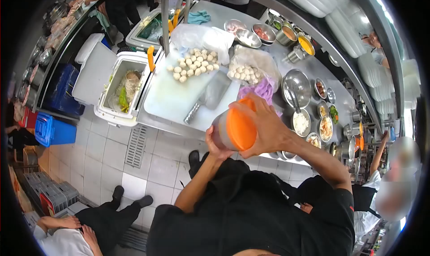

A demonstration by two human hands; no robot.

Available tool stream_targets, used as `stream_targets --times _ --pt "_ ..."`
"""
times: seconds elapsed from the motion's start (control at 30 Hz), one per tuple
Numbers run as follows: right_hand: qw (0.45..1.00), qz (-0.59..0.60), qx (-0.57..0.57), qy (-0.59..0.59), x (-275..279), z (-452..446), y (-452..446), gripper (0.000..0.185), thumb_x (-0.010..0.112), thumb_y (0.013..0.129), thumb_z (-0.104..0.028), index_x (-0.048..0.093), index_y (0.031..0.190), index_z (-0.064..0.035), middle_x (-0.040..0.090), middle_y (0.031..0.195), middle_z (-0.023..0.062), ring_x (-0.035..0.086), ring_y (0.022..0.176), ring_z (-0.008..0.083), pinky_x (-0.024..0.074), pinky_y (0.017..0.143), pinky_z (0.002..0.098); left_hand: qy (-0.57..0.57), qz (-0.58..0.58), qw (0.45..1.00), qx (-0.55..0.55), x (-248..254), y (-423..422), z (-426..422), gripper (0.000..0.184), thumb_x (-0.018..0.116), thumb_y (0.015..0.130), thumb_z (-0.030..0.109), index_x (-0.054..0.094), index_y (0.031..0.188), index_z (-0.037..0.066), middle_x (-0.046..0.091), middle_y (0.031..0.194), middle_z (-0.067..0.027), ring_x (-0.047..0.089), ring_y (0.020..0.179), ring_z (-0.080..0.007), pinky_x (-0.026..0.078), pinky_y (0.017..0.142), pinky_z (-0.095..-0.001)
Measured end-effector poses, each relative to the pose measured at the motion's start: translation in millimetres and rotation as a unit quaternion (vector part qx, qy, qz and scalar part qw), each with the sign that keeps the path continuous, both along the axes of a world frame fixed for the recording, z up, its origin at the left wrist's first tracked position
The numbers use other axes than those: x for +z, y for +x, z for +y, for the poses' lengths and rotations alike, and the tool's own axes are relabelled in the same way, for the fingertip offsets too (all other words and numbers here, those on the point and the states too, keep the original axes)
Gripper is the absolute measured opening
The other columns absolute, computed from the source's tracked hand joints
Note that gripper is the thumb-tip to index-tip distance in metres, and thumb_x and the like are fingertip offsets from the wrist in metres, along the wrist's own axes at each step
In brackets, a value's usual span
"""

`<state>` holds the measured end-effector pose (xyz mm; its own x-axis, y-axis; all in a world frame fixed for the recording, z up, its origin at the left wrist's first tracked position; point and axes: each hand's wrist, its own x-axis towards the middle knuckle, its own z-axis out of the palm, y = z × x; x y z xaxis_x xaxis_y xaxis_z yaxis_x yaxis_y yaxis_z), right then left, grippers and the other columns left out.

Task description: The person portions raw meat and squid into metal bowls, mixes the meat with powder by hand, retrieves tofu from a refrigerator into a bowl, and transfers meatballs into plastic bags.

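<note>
I hold a see-through plastic container with an orange lid (242, 127) in front of my body, over the counter's near edge. My left hand (216, 145) is wrapped round the container's side. Across the lid and its rim, my right hand (270, 130) grips from the other side; whether the lid is loose or tight I cannot tell. Beyond them a cleaver (216, 90) lies on the white cutting board (165, 99). Several pale round balls (195, 64) are spread on the board, and more sit in a clear plastic bag (253, 61) beside a purple cloth (262, 89).
Metal bowls (296, 88) of ingredients and a bowl of chopped white food (301, 122) stand to the right. An open white cooler (117, 88) is at the counter's left end. Co-workers stand around; one person's hands (67, 222) show at lower left. Plates (371, 72) are stacked overhead.
</note>
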<state>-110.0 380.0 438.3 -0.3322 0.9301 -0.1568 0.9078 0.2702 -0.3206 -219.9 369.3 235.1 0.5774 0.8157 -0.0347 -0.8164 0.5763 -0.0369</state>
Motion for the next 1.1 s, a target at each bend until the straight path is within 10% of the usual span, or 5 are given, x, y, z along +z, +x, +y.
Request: stream_targets --times 0.43,0.63,0.77,0.9,1.1 --pt "0.942 -0.152 0.286 -0.084 20 -33 -16 0.097 0.082 0.043 -0.035 0.042 0.131 -0.0273 0.036 0.13 0.0185 0.033 0.122 0.041 0.0323 0.092 0.0562 0.015 0.022 0.989 -0.149 -39 -22 -23 0.065 0.038 0.088 0.049 0.036 0.133 0.001 0.047 0.129 -0.0189 0.049 0.116 -0.031 0.043 0.096 -0.0444" --pt "0.976 0.141 0.159 -0.036 57 -31 40 0.105 0.085 0.042 -0.034 0.037 0.134 -0.018 0.037 0.13 0.0157 0.036 0.122 0.0354 0.0312 0.1 0.0486 -0.014 0.009 0.987 -0.161 -31 -23 -9 0.067 0.032 0.089 0.052 0.041 0.132 0.002 0.048 0.129 -0.0175 0.05 0.116 -0.031 0.04 0.099 -0.045" --pt "0.821 0.551 -0.15 -0.017 -42 -6 121 0.091 0.071 0.067 -0.044 0.03 0.138 -0.0062 0.039 0.136 0.0149 0.041 0.124 0.0256 0.0375 0.099 0.0442 0.042 0.121 0.984 -0.126 -67 -33 -6 0.066 0.032 0.089 0.052 0.041 0.132 0.003 0.048 0.13 -0.0165 0.049 0.116 -0.0307 0.039 0.099 -0.0452" --pt "0.445 0.871 -0.199 -0.057 -151 38 135 0.066 0.049 0.078 -0.045 0.039 0.133 -0.0093 0.043 0.134 0.0125 0.045 0.12 0.0316 0.0402 0.096 0.051 0.038 0.142 0.982 -0.121 -72 -34 0 0.065 0.033 0.089 0.052 0.041 0.132 0.004 0.048 0.13 -0.0154 0.048 0.117 -0.0306 0.039 0.1 -0.0457" --pt "0.513 0.798 -0.287 -0.133 -225 107 106 0.058 0.053 0.084 -0.048 0.048 0.125 -0.0073 0.055 0.122 0.0115 0.056 0.106 0.0269 0.0455 0.09 0.043 0.026 0.163 0.982 -0.087 -72 -30 9 0.064 0.034 0.088 0.052 0.041 0.132 0.006 0.048 0.13 -0.0138 0.047 0.118 -0.0304 0.039 0.1 -0.0463"
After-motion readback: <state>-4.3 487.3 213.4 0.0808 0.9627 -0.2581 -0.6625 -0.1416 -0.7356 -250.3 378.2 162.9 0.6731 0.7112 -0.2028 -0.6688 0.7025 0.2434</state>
